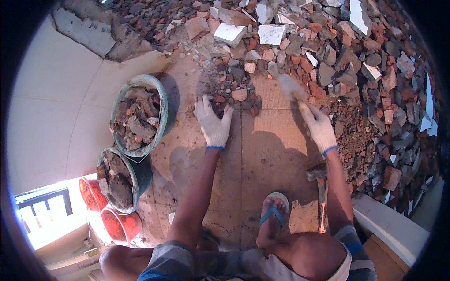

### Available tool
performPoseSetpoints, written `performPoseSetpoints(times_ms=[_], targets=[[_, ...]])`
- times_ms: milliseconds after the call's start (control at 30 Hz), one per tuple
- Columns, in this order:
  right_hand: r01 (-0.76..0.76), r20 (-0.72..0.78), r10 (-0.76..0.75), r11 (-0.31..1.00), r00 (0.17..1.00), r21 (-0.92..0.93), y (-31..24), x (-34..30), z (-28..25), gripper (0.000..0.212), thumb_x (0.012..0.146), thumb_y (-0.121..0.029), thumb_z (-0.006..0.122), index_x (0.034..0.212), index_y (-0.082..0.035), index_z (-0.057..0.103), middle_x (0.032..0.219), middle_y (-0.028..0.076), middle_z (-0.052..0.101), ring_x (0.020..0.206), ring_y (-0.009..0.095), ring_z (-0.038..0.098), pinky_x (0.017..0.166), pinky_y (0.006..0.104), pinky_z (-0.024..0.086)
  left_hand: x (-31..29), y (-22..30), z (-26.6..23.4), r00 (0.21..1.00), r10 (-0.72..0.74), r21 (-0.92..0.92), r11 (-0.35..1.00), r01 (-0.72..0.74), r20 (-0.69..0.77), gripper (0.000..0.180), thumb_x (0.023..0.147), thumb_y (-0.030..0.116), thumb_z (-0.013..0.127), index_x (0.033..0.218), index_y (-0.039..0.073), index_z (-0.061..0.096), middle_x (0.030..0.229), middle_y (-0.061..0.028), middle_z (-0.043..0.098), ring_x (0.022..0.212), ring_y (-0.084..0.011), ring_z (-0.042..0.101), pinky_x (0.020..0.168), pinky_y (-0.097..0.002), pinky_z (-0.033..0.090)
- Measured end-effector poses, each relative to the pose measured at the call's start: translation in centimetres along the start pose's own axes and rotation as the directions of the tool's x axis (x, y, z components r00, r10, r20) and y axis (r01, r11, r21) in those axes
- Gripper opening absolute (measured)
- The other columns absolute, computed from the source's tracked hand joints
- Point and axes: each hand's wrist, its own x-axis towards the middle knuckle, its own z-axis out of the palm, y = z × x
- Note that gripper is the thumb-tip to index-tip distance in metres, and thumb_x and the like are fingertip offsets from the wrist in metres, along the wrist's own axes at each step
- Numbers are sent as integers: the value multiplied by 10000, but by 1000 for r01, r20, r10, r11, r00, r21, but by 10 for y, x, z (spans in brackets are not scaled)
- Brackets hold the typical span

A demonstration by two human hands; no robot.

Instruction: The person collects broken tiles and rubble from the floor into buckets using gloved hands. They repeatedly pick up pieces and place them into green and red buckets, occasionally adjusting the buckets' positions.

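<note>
My left hand [212,122], in a white knit glove with a blue cuff, rests low over the tiled floor [262,126] with its fingers spread. Its fingertips are at the near edge of a small heap of brick and concrete bits [234,86]. My right hand [319,127], gloved alike, is closed around the handle of a trowel [291,88]. The grey blade, smeared by motion, points away from me beside the broken brick. A hammer [320,187] lies on the floor beside my right forearm, its head toward the far side.
A large rubble pile [347,65] of brick, concrete and white tile pieces spreads across the far side and right. To the left stand two rubble-filled green buckets, one farther [165,112] and one nearer [136,182]. Red buckets [129,227] are below them. A white ledge [391,229] runs at lower right.
</note>
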Motion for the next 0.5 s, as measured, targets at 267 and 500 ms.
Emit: performPoseSetpoints(times_ms=[267,500], targets=[[347,207,-315,926,926,-146,-64,105,61,581,1119,-513,625,1467,-59,727,1053,166,802,954,304,747,891,439,575,108,11,56,995,21,-47,999,-17,93,1004,966,533,812,1700,-35,429,1644,-362,490,1565,-574,398,1329,-605,318],[474,265,-424,865,866,-165,-48,106,77,549,1109,-434,643,1494,-46,699,1405,259,748,1299,399,733,1101,442,561,127,16,52,983,83,-12,997,-82,164,832,953,565,806,1573,35,642,1627,-332,543,1526,-492,487,1299,-537,380]])
